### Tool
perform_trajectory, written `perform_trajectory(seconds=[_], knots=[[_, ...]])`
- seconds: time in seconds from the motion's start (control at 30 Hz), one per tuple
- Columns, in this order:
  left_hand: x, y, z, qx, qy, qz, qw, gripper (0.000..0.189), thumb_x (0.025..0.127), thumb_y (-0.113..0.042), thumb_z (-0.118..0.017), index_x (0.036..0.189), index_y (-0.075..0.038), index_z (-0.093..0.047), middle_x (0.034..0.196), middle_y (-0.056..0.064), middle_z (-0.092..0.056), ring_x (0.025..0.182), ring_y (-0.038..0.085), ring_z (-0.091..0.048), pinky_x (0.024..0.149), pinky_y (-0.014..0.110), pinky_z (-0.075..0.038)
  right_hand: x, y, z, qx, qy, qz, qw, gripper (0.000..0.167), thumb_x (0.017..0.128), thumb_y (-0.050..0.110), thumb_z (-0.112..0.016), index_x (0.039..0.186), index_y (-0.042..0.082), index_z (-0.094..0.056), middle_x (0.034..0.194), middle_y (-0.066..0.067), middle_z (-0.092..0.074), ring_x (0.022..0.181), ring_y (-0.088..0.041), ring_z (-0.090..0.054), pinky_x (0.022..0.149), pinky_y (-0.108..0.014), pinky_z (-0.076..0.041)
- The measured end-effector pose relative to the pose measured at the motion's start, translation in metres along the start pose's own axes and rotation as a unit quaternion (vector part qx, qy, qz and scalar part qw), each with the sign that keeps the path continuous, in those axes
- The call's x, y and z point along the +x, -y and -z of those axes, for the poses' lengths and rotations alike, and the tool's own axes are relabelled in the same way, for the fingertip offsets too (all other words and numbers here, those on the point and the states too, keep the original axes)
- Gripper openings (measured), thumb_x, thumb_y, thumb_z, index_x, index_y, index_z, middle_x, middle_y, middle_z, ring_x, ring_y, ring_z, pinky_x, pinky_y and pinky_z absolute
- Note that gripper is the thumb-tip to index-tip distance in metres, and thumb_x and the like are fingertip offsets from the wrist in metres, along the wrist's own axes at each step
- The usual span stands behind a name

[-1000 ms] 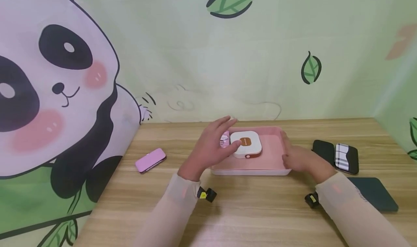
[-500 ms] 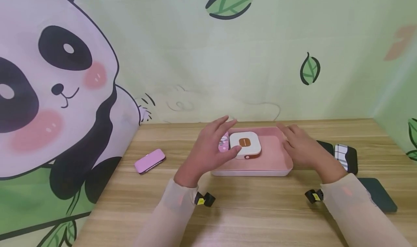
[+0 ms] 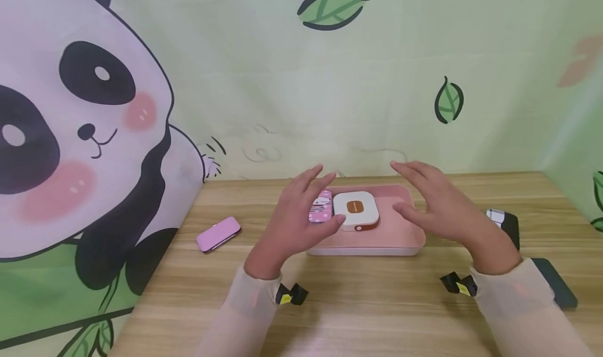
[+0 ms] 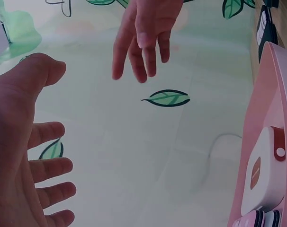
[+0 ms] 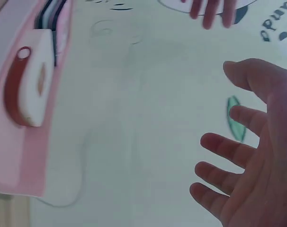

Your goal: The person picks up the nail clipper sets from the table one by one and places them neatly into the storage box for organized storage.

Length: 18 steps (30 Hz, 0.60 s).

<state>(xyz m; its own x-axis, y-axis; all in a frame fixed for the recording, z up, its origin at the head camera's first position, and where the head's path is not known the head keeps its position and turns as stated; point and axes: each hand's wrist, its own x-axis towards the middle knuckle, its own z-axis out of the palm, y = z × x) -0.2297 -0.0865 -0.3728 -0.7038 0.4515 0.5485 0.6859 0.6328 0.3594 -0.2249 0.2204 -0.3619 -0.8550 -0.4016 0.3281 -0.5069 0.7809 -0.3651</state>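
A shallow pink tray (image 3: 400,236) lies on the wooden table in the head view. Inside it, a white square case (image 3: 367,202) with a brown label and a brown strap sits beside a pink patterned case (image 3: 322,213) at the left end. My left hand (image 3: 294,215) hovers over the tray's left side, fingers spread and holding nothing; it partly hides the patterned case. Over the right end, my right hand (image 3: 440,205) is raised with relaxed fingers and nothing in its grasp. Both wrist views show the hands apart from the tray, palms facing each other.
Left of the tray lies a small pink case (image 3: 219,234). To the right, a black case with a plaid part (image 3: 509,229) is partly hidden by the right arm, and a dark flat pad (image 3: 553,281) lies nearer. A panda-printed cloth (image 3: 306,100) hangs behind the table.
My right hand has let go of the tray's right edge, risen and spread its fingers. My left hand has drifted slightly left, staying over the tray. The cases in the tray look unmoved.
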Motion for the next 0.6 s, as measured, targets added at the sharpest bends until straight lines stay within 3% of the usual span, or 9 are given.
perform_trajectory(seconds=[0.33,0.5,0.6], knots=[[-0.004,-0.006,0.014,-0.014,-0.023,-0.021,0.9994,0.074,0.084,-0.047,-0.072,0.150,-0.022,-0.047,0.160,0.004,-0.037,0.144,0.028,-0.038,0.112,0.057,-0.036,-0.013,0.019,0.013,0.008,-0.104,0.099,0.9896,0.090,0.083,0.024,-0.076,0.159,0.021,-0.029,0.156,-0.013,-0.042,0.143,-0.037,-0.035,0.108,-0.063,-0.036],[-0.005,-0.008,0.015,-0.013,-0.026,-0.026,0.9992,0.074,0.084,-0.046,-0.071,0.149,-0.022,-0.048,0.159,0.004,-0.038,0.144,0.027,-0.038,0.112,0.056,-0.036,-0.015,0.025,0.013,0.003,-0.127,0.136,0.9826,0.079,0.085,0.033,-0.074,0.155,0.016,-0.039,0.152,-0.013,-0.046,0.142,-0.038,-0.037,0.102,-0.066,-0.040],[-0.007,-0.012,0.014,-0.027,-0.025,-0.030,0.9989,0.073,0.083,-0.044,-0.073,0.148,-0.022,-0.049,0.158,0.004,-0.039,0.143,0.027,-0.040,0.110,0.056,-0.037,-0.020,0.026,0.012,-0.002,-0.119,0.138,0.9832,0.079,0.084,0.033,-0.075,0.153,0.015,-0.041,0.151,-0.014,-0.046,0.141,-0.038,-0.038,0.100,-0.066,-0.041]])
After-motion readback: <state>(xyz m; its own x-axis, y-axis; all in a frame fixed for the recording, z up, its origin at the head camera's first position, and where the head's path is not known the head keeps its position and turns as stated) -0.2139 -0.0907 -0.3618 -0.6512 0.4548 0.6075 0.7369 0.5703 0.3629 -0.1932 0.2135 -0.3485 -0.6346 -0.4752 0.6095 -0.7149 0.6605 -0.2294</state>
